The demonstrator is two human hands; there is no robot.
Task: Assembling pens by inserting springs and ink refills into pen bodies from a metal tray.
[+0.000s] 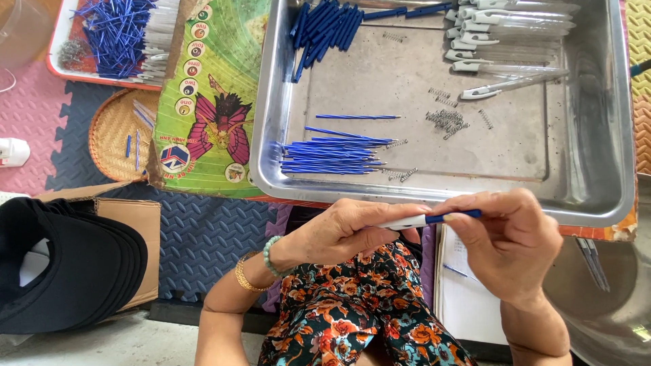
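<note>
- The left hand [346,230] pinched a white pen barrel [401,221]; the right hand [508,240] closed on a blue refill [456,216], aligned to enter it, at lower centre.
- Above, the metal tray [603,135] kept refills [332,154], springs [446,120] near.

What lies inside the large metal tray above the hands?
Inside the metal tray: blue refills, small springs, clear pen barrels. The lower barrels in that pile are covered.
</note>
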